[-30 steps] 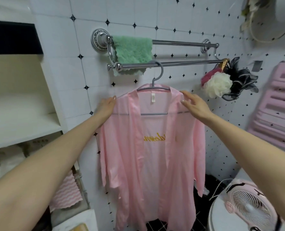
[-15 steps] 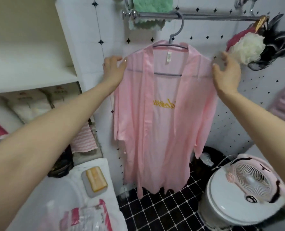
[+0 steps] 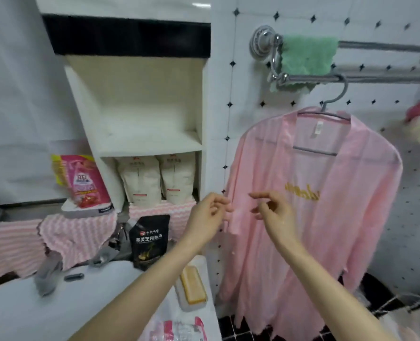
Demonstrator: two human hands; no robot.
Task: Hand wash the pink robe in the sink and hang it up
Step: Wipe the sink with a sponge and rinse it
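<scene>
A: What changed in the last second?

B: Both hands let go of the robe's shoulders and dropped. Above the right edge of the sink (image 3: pixel 81 291), mid-frame, the left hand (image 3: pixel 207 212) has loose, parted fingers and grips nothing. The right hand (image 3: pixel 274 212) just beside it is the same.

A: And the pink robe (image 3: pixel 314 230)?

B: Right of centre, on its hanger (image 3: pixel 336 94), which is hooked over the towel rail (image 3: pixel 376 78) at upper right. It hangs open-fronted against the tiles.

A: Meaning?

B: It's hung and released, so the task looks finished.
</scene>
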